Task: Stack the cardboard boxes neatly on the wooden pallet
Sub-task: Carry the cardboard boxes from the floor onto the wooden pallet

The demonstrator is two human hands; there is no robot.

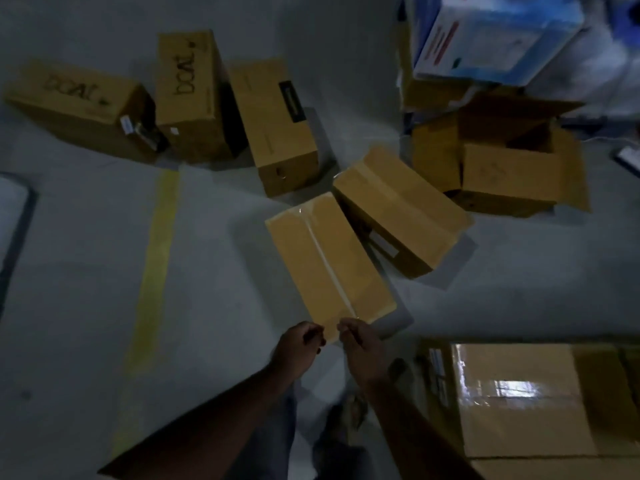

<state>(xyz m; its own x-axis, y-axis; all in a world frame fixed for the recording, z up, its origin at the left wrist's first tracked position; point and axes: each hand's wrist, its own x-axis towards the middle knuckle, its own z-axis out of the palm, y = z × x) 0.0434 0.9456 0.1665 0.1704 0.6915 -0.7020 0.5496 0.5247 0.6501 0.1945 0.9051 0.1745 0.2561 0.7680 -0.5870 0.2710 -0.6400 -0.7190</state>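
Dim warehouse floor (pixel 86 271), seen from above. At centre, a sealed cardboard box (pixel 329 261) with a clear tape seam down its top, lying flat on the floor. At its near end, left hand (pixel 299 348) and right hand (pixel 360 344), both with fingers curled in close to the box edge; too blurred to tell whether gripping the cardboard or merely touching it.

Just right of that central box and touching its side, a second taped box (pixel 401 209), tilted, white label on its near face. Beyond and right of that, an open box (pixel 512 174) with flaps spread; contents not discernible in the dark interior. Behind the open box, further cartons with a blue-and-white printed box (pixel 495 39) perched on top.

Beyond and left of the central box, a closed box with a black label (pixel 277 126). Left of it, an upright box with handwritten lettering (pixel 188 95), and farther left another lettered box (pixel 79 105) lying on its side, the two close together.

Near right of the central box, beside the right forearm, a stack of boxes with a glossy taped top (pixel 519 400) catching the light. No pallet wood discernible beneath it.

Left of the central box, a yellow floor line (pixel 156 265) running away from the camera. Far left, a dark-edged panel (pixel 14 216) at the frame border.
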